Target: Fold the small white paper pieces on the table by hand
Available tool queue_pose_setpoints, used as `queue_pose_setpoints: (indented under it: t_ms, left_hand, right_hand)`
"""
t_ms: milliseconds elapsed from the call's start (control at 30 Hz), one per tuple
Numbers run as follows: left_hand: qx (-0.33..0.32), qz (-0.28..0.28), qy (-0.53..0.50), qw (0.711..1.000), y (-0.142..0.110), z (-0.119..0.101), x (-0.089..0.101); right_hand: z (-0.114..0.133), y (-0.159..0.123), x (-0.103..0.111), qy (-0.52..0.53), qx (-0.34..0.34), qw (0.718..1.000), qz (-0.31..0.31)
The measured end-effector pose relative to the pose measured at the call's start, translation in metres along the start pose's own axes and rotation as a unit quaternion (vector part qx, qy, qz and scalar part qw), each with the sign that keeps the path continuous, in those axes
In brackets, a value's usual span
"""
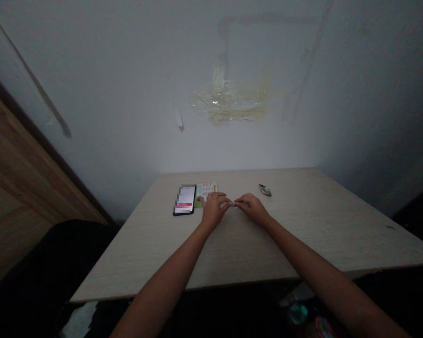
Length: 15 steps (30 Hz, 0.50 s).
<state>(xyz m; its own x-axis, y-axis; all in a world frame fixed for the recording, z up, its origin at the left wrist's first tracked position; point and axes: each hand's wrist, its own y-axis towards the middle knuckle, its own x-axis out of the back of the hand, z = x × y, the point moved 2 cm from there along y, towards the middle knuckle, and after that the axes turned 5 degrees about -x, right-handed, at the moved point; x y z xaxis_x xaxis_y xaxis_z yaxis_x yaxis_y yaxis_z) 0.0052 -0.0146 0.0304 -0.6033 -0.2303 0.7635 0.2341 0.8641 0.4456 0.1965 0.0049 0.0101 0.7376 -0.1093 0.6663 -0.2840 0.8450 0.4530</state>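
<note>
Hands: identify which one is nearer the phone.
The left hand, partly covering the printed sheet beside the phone; the right hand is farther away.

Head-worn view, forward and down, above table (229, 253)

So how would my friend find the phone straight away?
Look at the pale table by the wall. On it, find the printed sheet by the left hand; the phone lies just left of that sheet. Only it has a glowing screen.

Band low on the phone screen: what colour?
The band is pinkish red; it shows in the head view, on the phone.
</note>
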Motion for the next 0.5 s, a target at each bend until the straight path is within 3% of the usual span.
queue_pose_setpoints:
  t_ms: [133, 500]
  left_hand:
    - [0.022, -0.019, -0.026, 0.999, 0.0005, 0.0023, -0.0016]
    - [0.002, -0.025, -0.011, 1.000, -0.0014, -0.0023, 0.0020]
  right_hand:
    - [0.0011, 0.0001, 0.0029, 0.026, -0.003, 0.999, -0.035]
    - [0.0063, 0.0018, 0.0054, -0.040, 0.038, 0.998, -0.008]
